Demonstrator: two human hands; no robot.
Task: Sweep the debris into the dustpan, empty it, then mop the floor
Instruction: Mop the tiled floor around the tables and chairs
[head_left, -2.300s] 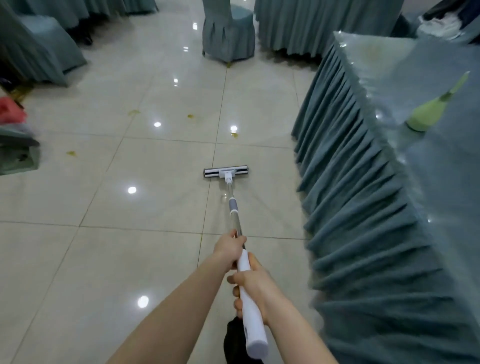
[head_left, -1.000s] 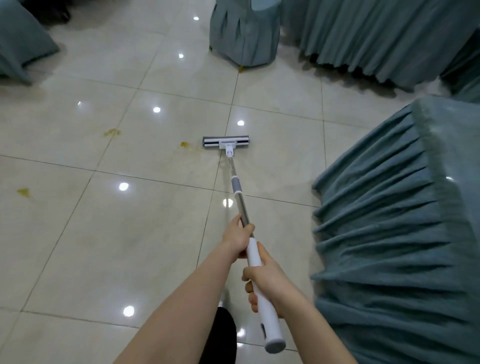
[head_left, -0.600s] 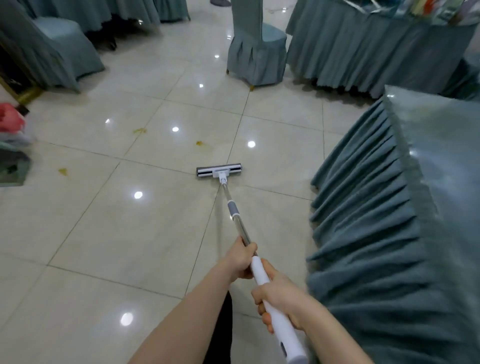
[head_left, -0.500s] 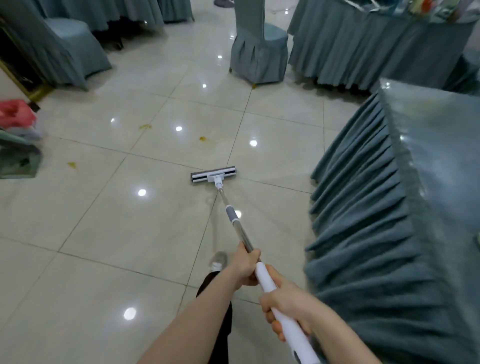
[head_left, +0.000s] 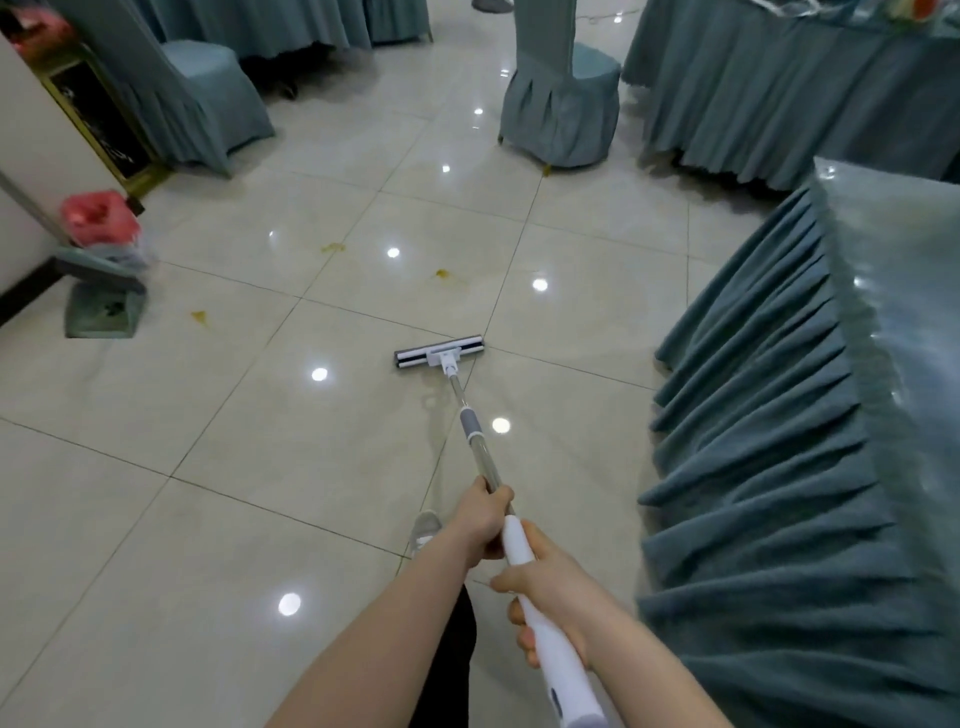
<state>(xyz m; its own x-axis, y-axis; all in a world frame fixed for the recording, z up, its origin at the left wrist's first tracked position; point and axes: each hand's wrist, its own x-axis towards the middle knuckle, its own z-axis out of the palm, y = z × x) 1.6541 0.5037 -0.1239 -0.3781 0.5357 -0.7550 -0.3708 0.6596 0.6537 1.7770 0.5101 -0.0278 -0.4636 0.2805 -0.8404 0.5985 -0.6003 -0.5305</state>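
Mopping stage: both hands, left (head_left: 485, 525) and right (head_left: 550, 597), grip the mop (head_left: 440, 356); yellow stains (head_left: 442, 274) remain on the floor (head_left: 208, 493).

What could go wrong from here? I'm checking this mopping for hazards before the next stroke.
The yellow stains lie beyond the mop head, so a short stroke would likely miss them. The table skirt hangs close on the right of the handle and could snag or get wet. The glossy floor may be slick near the person's shoe.
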